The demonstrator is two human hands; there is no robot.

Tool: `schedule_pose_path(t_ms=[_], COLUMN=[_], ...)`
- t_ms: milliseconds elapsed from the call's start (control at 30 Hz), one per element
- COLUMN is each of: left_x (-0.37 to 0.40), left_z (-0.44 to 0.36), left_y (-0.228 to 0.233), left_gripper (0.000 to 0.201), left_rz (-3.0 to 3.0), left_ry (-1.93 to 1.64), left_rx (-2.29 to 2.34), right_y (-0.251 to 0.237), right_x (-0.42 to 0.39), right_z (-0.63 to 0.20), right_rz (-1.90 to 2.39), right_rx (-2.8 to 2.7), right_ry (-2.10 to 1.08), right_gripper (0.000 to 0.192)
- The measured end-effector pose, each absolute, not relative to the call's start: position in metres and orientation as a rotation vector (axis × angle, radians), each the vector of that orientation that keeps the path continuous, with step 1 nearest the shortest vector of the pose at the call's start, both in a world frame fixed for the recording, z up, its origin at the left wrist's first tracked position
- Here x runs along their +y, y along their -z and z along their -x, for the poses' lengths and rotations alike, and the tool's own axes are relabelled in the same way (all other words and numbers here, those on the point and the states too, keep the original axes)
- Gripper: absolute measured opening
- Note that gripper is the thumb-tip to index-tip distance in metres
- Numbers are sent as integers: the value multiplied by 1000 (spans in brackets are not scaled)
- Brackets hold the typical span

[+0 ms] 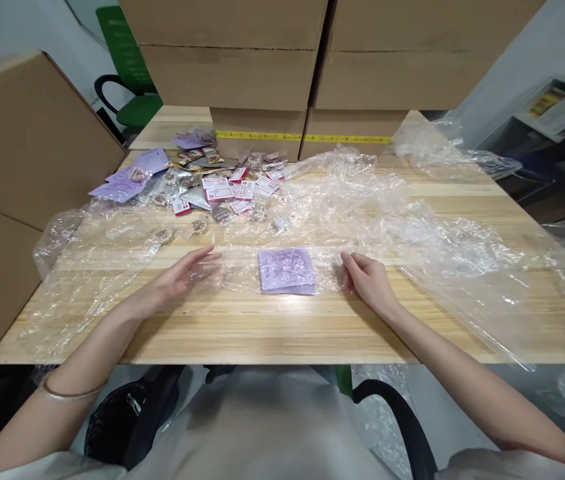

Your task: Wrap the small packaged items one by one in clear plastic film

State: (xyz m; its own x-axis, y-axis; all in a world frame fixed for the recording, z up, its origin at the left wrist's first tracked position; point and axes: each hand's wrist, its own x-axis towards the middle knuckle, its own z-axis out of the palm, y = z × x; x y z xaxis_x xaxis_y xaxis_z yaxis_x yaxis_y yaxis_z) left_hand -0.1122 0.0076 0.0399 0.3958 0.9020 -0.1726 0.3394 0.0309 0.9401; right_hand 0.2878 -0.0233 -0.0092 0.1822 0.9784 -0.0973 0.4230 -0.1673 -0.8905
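Observation:
A purple packet (287, 271) lies flat near the front of the table, with a clear plastic sheet or bag (240, 272) spread over and around it. My left hand (187, 273) is at the left end of this plastic, fingers stretched out and thumb raised, lightly touching or just beside it. On the other side, my right hand (365, 277) has its thumb and forefinger pinched together at the plastic's right end. The packet sits between both hands, and neither touches it. Behind them is a pile of small packets with white and red cards (218, 189).
More purple packets (132, 177) lie at the back left of the wooden table (242, 340). Crumpled clear plastic (462, 260) covers much of its right side. Cardboard boxes (232, 73) stand along the back, and another box (37, 133) is at the left.

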Motion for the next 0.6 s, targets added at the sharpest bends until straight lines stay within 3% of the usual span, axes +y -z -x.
schedule_pose_path(t_ms=[67, 200, 367, 467, 600], left_x=[2, 3, 10, 9, 0], left_z=[112, 105, 101, 106, 112], left_y=[-40, -29, -14, -9, -13], left_gripper=[82, 42, 34, 33, 28], left_rz=[-1577, -1381, -1140, -1263, -1870], left_ry=[-555, -684, -879, -729, -451], left_rx=[1231, 1397, 1446, 1587, 1787], right_y=[10, 8, 0, -2, -2], right_x=[-22, -18, -11, -16, -31], right_z=[-288, -290, -299, -305, -309], right_rz=[1814, 2076, 2369, 2463, 2533], right_rx=[-1444, -1640, -1898, -2002, -2002], right_ry=[-798, -512, -281, -151, 96], right_gripper=[55, 57, 52, 52, 49])
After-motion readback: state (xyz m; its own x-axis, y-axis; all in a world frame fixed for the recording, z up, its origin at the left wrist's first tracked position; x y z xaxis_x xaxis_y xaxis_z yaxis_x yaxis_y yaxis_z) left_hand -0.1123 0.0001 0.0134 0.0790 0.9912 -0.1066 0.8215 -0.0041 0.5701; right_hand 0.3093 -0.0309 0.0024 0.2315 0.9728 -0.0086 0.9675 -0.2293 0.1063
